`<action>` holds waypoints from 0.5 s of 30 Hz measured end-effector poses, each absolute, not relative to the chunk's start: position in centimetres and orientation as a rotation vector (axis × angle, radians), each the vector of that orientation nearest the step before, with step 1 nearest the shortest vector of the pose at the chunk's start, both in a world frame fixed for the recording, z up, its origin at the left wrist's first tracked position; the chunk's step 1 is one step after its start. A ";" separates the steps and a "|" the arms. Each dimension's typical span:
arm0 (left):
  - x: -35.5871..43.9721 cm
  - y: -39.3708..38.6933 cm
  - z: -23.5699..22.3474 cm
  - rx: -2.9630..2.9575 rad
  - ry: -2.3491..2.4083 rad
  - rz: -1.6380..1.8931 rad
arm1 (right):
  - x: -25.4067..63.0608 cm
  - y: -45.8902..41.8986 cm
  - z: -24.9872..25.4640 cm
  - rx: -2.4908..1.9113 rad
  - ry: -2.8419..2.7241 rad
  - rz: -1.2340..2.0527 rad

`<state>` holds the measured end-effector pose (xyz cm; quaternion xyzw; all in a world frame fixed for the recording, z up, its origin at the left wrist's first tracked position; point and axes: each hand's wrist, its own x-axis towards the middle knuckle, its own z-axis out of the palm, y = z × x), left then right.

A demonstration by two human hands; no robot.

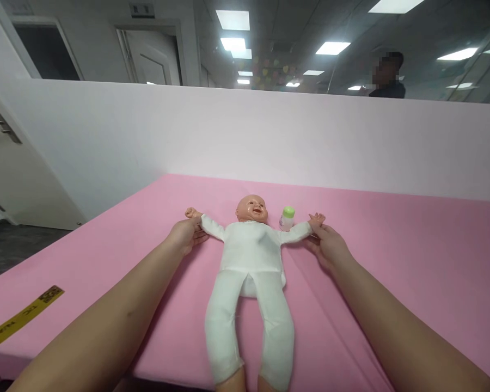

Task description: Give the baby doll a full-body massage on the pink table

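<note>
A baby doll (252, 247) in a white cloth suit lies on its back on a pink-covered surface (392, 261), head away from me and arms spread out. My left hand (187, 235) is closed around the doll's arm at the left, near the wrist. The other doll arm is held at the wrist by my right hand (325, 244), thumb on top and fingers beneath. Just beside the doll's head, on the right, stands a small clear bottle (287, 218) with a green cap. The doll's feet run out of the bottom of the view.
A yellow strip (22, 318) with black print lies at the left front edge. Behind the pink surface rises a low white wall (289, 141). A person (387, 76) shows beyond it at the upper right. A door (16, 158) stands at the far left.
</note>
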<state>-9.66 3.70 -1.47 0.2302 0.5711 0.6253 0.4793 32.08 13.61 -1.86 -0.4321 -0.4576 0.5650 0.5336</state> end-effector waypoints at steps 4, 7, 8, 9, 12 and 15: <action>-10.3 4.1 -1.5 0.366 1.356 1.537 | 32.8 14.3 -2.6 -1.104 -1.062 1.454; -10.5 4.4 -1.6 0.308 1.348 1.545 | 33.4 14.6 -2.5 -1.170 -1.090 1.596; -10.5 4.5 -1.6 0.311 1.350 1.546 | 33.5 14.6 -2.5 -1.176 -1.099 1.627; -10.4 4.5 -1.7 0.319 1.354 1.545 | 33.6 14.6 -2.4 -1.175 -1.101 1.642; -10.0 4.5 -1.8 0.399 1.373 1.560 | 33.3 14.3 -2.3 -1.170 -1.103 1.588; -8.9 4.1 -1.4 0.589 1.387 1.634 | 32.3 13.4 -2.0 -1.174 -1.165 1.373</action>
